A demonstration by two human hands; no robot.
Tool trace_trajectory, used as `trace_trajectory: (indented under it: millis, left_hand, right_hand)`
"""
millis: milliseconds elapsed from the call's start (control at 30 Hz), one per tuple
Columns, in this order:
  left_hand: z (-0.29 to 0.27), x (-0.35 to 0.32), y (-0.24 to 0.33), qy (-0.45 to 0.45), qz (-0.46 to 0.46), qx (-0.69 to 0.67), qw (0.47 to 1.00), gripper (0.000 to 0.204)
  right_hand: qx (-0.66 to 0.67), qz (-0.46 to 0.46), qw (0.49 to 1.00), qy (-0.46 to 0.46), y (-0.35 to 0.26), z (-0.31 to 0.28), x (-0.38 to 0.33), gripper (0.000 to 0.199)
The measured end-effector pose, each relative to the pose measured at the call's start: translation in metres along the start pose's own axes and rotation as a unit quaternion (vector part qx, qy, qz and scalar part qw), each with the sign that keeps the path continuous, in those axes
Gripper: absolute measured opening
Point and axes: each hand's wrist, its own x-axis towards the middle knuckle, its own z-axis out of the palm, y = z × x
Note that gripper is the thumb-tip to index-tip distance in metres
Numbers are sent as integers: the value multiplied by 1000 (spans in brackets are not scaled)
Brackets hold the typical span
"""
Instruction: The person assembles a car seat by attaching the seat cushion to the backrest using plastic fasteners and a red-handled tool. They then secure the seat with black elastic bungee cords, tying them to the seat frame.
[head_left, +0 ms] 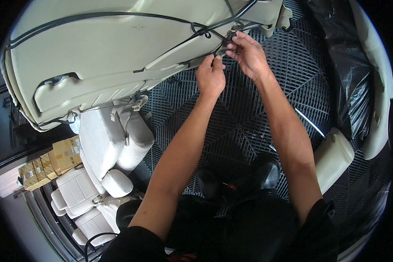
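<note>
A large beige moulded panel fills the upper left, with a black wiring harness running along it to its right-hand end. There both my hands meet at the harness's dark end pieces. My right hand pinches part of the black harness between thumb and fingers. Just left of it and lower, my left hand is closed, thumb against forefinger, on a thin dark bit of the wiring at the panel's edge. My fingers partly hide the exact parts. A metal bracket sticks out beyond the right hand.
Black slatted floor tiles lie below. Light grey vehicle seats and several cardboard boxes stand at the left. On the right are black plastic sheeting, a pale curved panel and a beige padded piece. My shoes show below.
</note>
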Motion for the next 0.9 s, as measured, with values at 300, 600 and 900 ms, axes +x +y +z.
trace_trajectory:
  millis: [300,600,900]
  left_hand:
    - [-2,7,1,-5,-12,14,1000,28]
    - [-24,10,19,-48,-23,25,998,31]
    - [-45,-7,-38,36,-217,-195,956,29]
  right_hand:
    - [-100,-18,994,32,-4,7,15,11]
    - [-41,-5,999,-5,-4,0,13,16]
    - [-92,33,995,0,-8,-4,-1,16]
